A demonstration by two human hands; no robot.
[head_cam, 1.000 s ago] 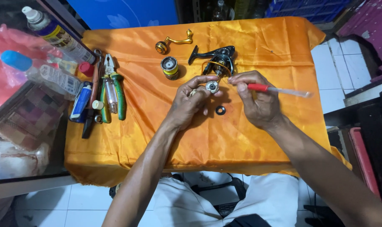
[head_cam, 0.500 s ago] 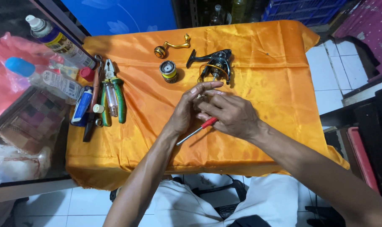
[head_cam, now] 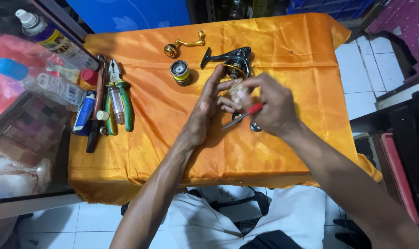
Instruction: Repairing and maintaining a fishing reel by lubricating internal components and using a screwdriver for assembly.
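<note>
Your right hand (head_cam: 269,108) and your left hand (head_cam: 207,113) meet over the middle of the orange cloth (head_cam: 172,152), and their fingertips close together on a small pale round part (head_cam: 239,94), which is blurred, so you cannot tell exactly what it is. The right hand also keeps a red-handled screwdriver (head_cam: 244,115) pressed under its fingers; the thin metal shaft points down and toward the left hand. The left hand's fingers are stretched long and only the tips touch the part.

Just beyond the part, away from you, lies the black reel body (head_cam: 232,60) with a gold ring, almost touching the fingertips. To the left of the reel body stands a small spool (head_cam: 180,72) with yellow line, and further left and back lies a gold crank handle (head_cam: 184,45). Below the right hand, a small round metal piece (head_cam: 255,127) rests on the cloth, partly hidden by the hand.

Well to the left of the reel body, at the cloth's edge, lie green-handled pliers (head_cam: 122,99), a clear-handled tool (head_cam: 116,103), a blue tube (head_cam: 84,113) and a red cap (head_cam: 89,77). Past that edge there are a spray bottle (head_cam: 57,39) and a clear bottle with a blue cap (head_cam: 38,80).
</note>
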